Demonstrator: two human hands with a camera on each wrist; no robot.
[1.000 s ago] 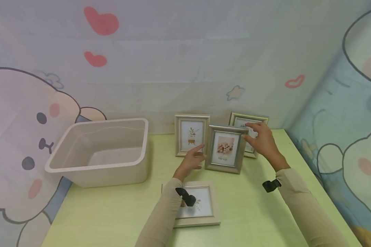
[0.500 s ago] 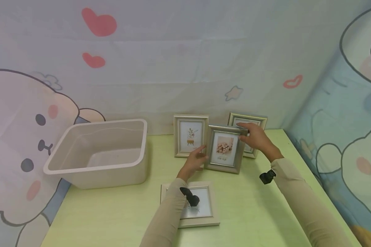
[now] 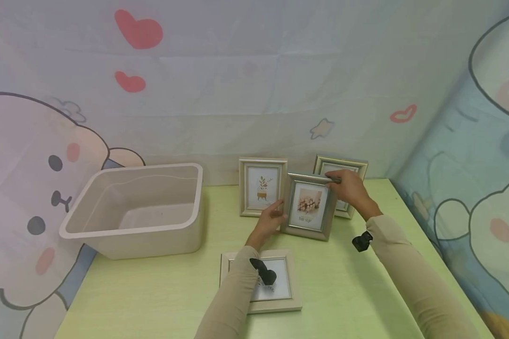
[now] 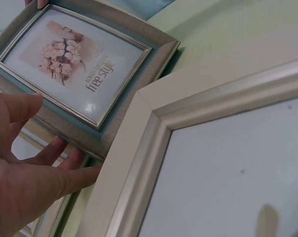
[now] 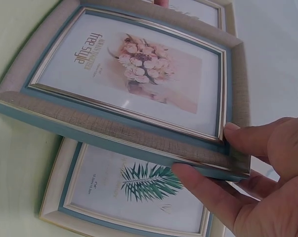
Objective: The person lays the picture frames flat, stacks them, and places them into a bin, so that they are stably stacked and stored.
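The left hand (image 3: 266, 225) grips the rose-print photo frame (image 3: 307, 207) at nine o'clock; the right hand (image 3: 351, 188) pinches its one-o'clock corner.

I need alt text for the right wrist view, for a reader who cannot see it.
A person's right grip pinches one corner of a flower-picture frame, whose print reads "free style". Partly hidden behind it are a leaf-picture frame and, at the image's top edge, a third frame.

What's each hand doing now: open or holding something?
Left hand: holding the bouquet frame by its left edge.
Right hand: holding its upper right corner.
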